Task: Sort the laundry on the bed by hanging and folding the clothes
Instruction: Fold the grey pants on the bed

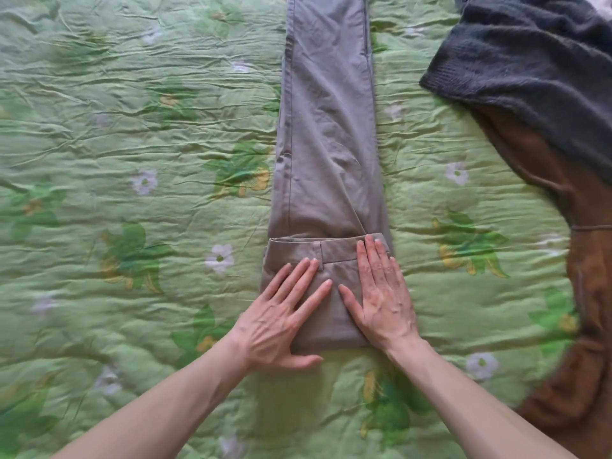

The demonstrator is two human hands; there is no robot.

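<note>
Green floral quilt (pixel 132 144) covers the bed; grey-beige trousers (pixel 328 127) lie lengthwise mid-bed, waistband end folded over toward the legs. Left hand (pixel 281 313) and right hand (pixel 381 293) both flat, fingers straight, pressing that fold, gripping nothing. Cloth looks light, limp, creasing easily; likely best pinched at the fold's two corners.

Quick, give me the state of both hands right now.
Left hand: open, pressing flat on the folded trousers.
Right hand: open, flat on the trousers too.
</note>
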